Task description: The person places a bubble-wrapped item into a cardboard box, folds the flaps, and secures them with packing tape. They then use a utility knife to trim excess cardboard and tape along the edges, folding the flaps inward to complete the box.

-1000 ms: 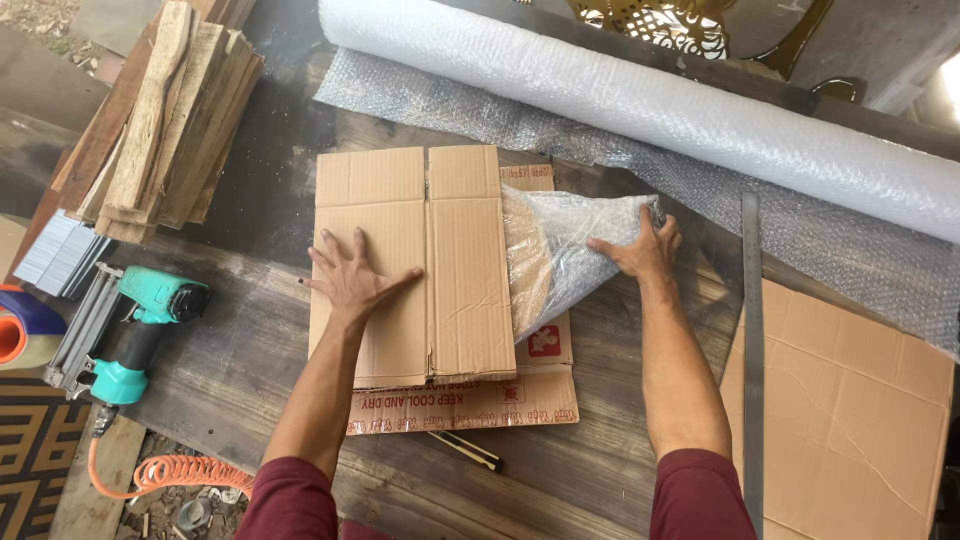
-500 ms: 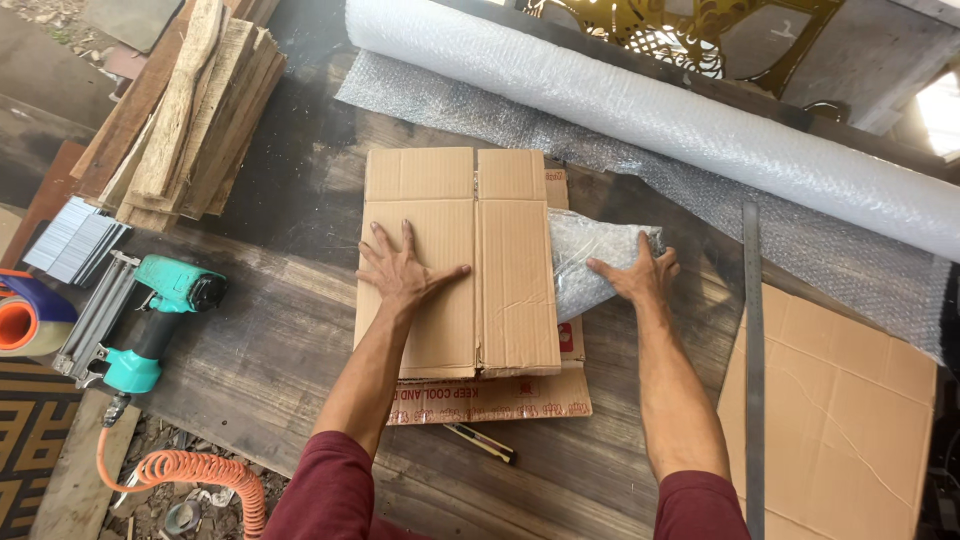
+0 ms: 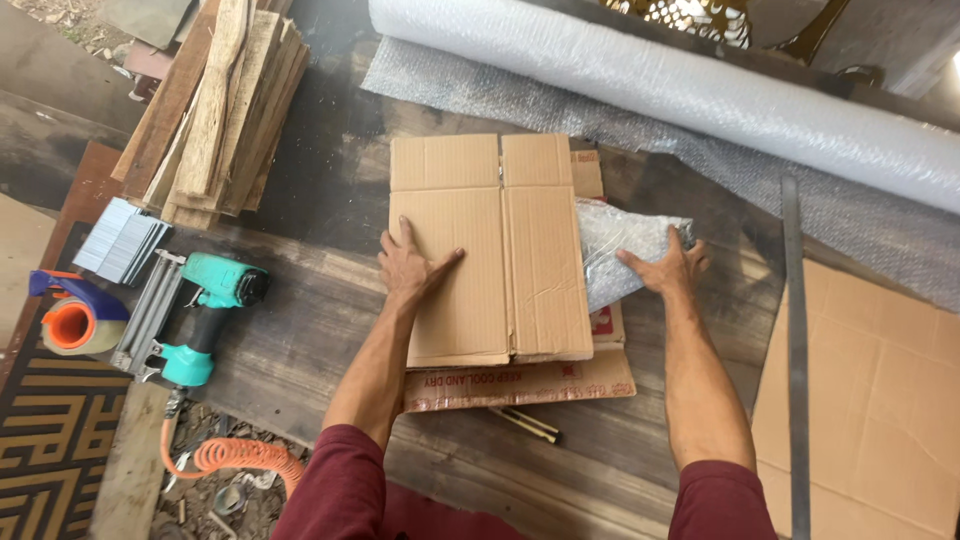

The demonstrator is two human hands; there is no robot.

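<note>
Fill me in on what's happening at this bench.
A person is working at a dark wooden bench. The left hand lies flat on a folded cardboard box, pressing it down. The right hand holds the edge of a bubble-wrapped bundle that pokes out from under the box's right side. A teal nail gun, a tape roll and a big bubble wrap roll lie nearby.

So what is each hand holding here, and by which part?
The left hand presses flat on the folded cardboard box, gripping nothing. The right hand grips the bubble wrap piece at its right edge.
</note>
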